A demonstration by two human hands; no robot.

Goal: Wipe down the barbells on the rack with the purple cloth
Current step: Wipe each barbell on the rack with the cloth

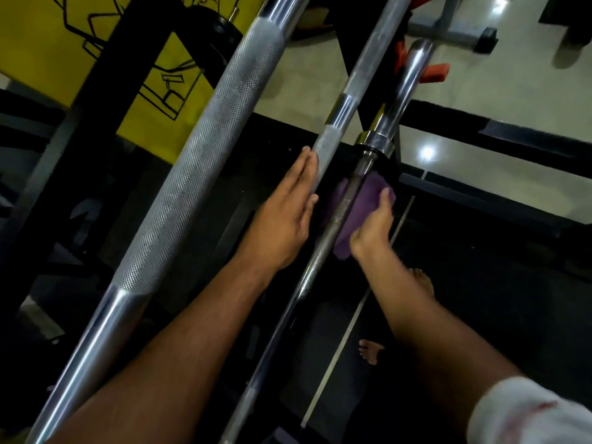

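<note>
The right hand [373, 227] is gripping the purple cloth [344, 216] behind the thin bar [333, 219]. The left hand [282, 213] is lying flat, fingers straight and together, against the middle bar [323, 155].

Narrow gap between thick knurled barbell [198, 161] and thin barbell [326, 149] (left hand [282, 213] fills it); open floor [480, 267] rightward.

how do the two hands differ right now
The left hand lies flat with straight fingers against the middle barbell; the right hand curls around the purple cloth. The left holds nothing; the right presses the cloth against the thin dark bar. Both are bare.
</note>
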